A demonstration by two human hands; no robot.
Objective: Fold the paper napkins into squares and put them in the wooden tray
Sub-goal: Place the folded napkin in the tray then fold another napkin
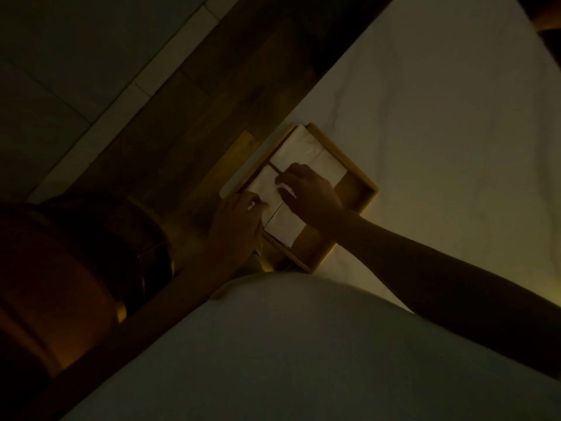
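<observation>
A shallow wooden tray (359, 182) lies on a white sheet at the middle of the dim head view. Three folded white napkins lie in it: a far one (306, 150), a middle one (263, 184) and a near one (283, 227). My left hand (238, 223) comes in from the left and its fingertips pinch the near corner of the middle napkin. My right hand (308, 192) reaches in from the right, with curled fingers on that same napkin's right edge. The right side of the tray shows bare wood.
The tray sits at the sheet's edge beside a dark wooden frame (188, 123). Pale floor tiles (60, 86) lie beyond it. A dark rounded brown object (60, 268) fills the left. A white fabric bulge (303, 344) occupies the foreground.
</observation>
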